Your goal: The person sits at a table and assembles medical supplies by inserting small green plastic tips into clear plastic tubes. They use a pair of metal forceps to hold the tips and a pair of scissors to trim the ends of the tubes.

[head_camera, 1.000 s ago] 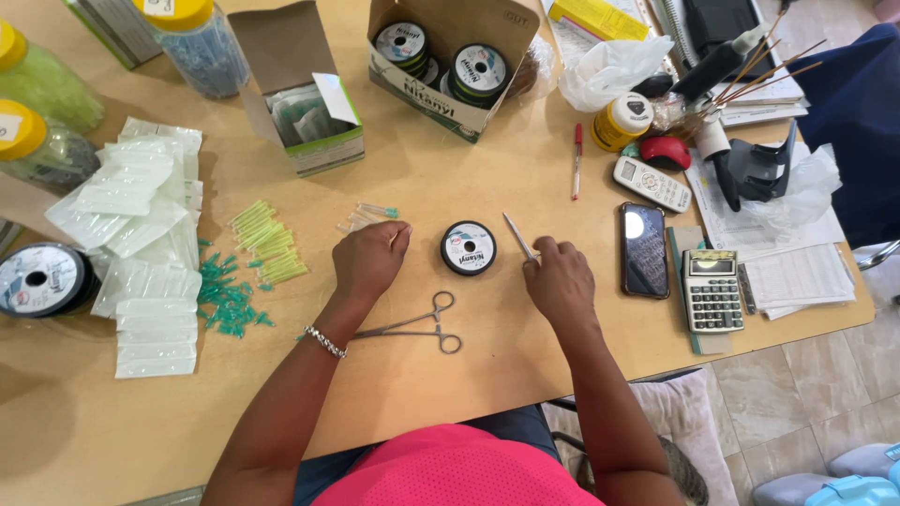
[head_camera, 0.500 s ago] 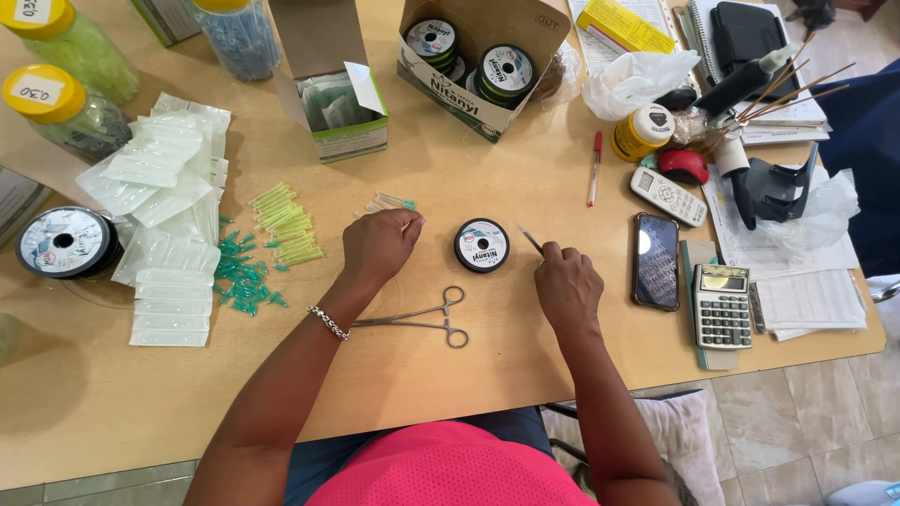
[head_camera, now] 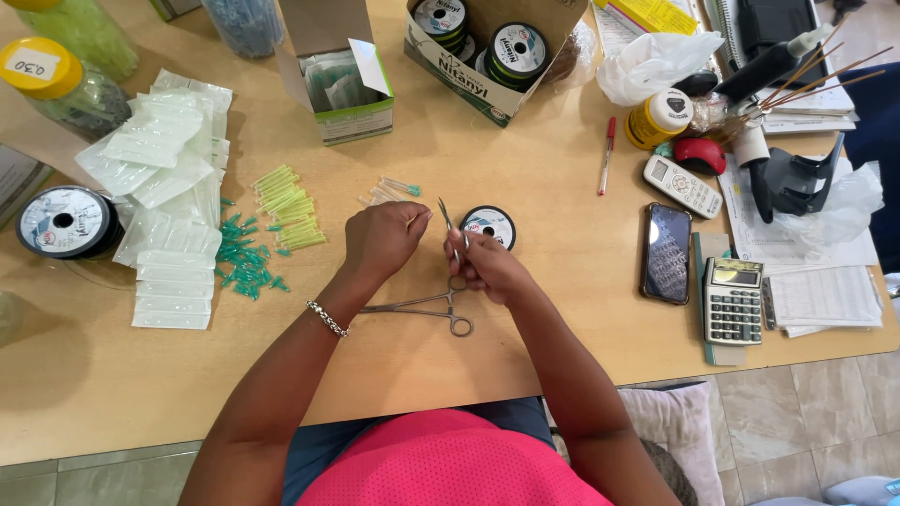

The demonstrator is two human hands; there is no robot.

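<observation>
Scissors (head_camera: pixel 446 223) stand pinched in the right hand (head_camera: pixel 486 264) at frame centre; left hand (head_camera: pixel 382 239) beside it, fingers curled together; forceps (head_camera: pixel 424 307) lie below on the bench (head_camera: pixel 553 197); spool (head_camera: pixel 491 225) just behind.

A small assembly workbench is showing here: a wooden table (head_camera: pixel 562 187) is carrying wire spools in a cardboard box (head_camera: pixel 487 47) at twelve o'clock, stacked plastic pouches (head_camera: pixel 159 187) at ten, and a calculator (head_camera: pixel 733 300) sitting at three.
</observation>
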